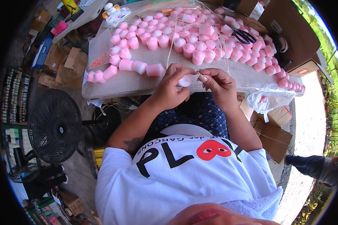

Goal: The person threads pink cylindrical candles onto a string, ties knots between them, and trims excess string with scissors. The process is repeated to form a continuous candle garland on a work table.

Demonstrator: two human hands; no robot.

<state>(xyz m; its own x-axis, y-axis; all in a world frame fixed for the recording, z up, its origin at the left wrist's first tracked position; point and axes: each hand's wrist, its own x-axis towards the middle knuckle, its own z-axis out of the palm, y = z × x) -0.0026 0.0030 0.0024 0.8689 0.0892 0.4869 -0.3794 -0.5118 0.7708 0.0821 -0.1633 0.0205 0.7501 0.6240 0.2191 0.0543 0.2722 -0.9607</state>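
Close to the near edge of the table (135,86), my left hand (168,85) holds a small pale pink candle (184,81), its thumb and index finger reaching past the top of it. My right hand (222,87) meets it fingertip to fingertip, thumb and forefinger pinched together at the candle's upper end. Whatever thin piece lies in that pinch, perhaps a wick or string, is too small to make out. Pink candles (198,57) stand massed beyond my hands, several of them lying on their sides. One lying candle (154,69) is just left of my left hand.
Thin white strings (170,52) trail over the candles. Black-handled scissors (245,36) rest on them at the right. A plastic bag (268,100) hangs off the table's right edge. At the left stands a black fan (54,125); cardboard boxes (276,140) are at the lower right.
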